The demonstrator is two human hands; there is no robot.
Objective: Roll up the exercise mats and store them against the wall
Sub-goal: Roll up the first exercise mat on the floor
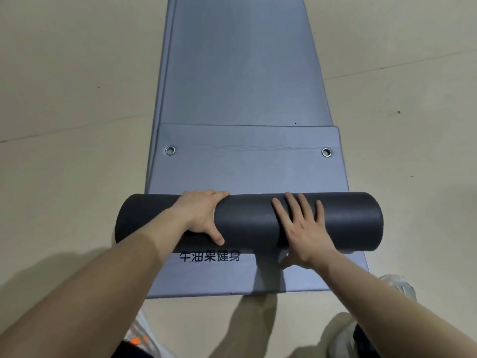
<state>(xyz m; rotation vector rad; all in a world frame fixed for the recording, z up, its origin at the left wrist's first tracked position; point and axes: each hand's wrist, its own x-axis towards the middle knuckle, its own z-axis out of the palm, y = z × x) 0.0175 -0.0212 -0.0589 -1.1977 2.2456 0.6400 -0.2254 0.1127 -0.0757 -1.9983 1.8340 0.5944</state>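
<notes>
Bare forearms [124, 275] reach toward 12 o'clock. The left hand [204, 215] grips the rolled mat [247, 220], fingers curled over its top, thumb on the near side. The right hand [302, 228] presses it flat, fingers spread. The rolled mat lies 9-to-3 across the near end of the grey mat [245, 166].

Beige floor [64, 99] is filling both sides of the frame, smooth and matt. A left seam [77, 128] is running slantwise across it, and a right seam [400, 64] is slanting the opposite way. A dark speck [399, 112] is lying at right. A white shoe [398, 284] is resting at lower right. An orange-marked shoe [139, 341] is showing at the bottom edge. A soft shadow [255, 313] is falling between them.
</notes>
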